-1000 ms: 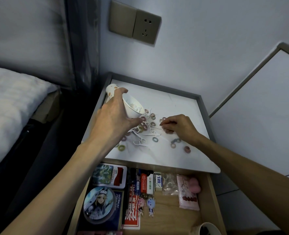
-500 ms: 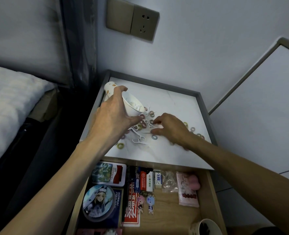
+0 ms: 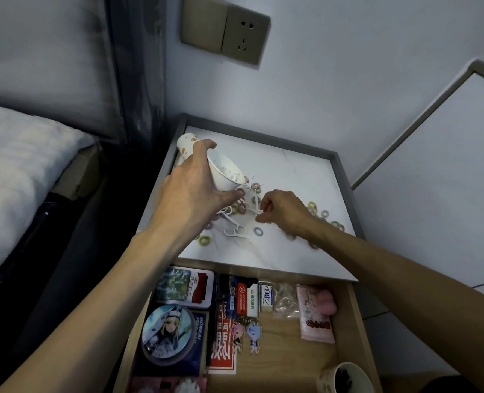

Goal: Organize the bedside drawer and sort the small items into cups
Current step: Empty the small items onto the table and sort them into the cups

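Cup (image 3: 224, 173) tilts in curled left fingers (image 3: 226, 197); right fingers (image 3: 264, 202) pinch a floss pick (image 3: 259, 212).

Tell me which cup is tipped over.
The cup gripped by the left hand over the nightstand: it is tilted, mouth toward the floss picks. The other cup stands upright in the drawer's near right corner.

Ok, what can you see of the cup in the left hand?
The cup looks like white paper with tan spots outside. It is tipped sideways over the nightstand top, mouth toward the pile, base toward the back-left corner. The left hand grips its middle. White floss picks lie inside, by its rim.
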